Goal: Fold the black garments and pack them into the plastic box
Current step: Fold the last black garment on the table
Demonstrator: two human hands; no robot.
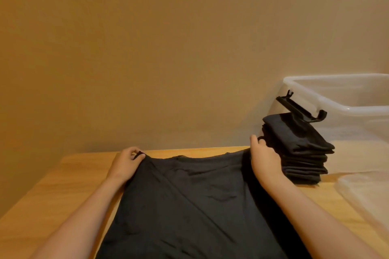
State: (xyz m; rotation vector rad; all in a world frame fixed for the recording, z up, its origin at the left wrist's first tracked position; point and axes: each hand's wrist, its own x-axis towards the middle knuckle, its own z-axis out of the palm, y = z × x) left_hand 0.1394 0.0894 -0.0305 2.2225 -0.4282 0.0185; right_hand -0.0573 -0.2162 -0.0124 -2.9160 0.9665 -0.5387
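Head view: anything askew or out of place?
The stack of folded garments beside the plastic box is uneven: its top pieces jut out to the right. A black clip sticks out tilted at the box's corner above it. Nothing spilled or damaged.

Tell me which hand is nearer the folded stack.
Right. The right hand pinches a far corner of the garment just beside the stack, almost touching it. The left hand grips the opposite far corner, across the garment from it.

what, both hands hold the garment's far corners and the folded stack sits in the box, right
Wrong: the head view shows the folded stack on the table beside the box, not in it; left hand and right hand hold the garment by its far corners.
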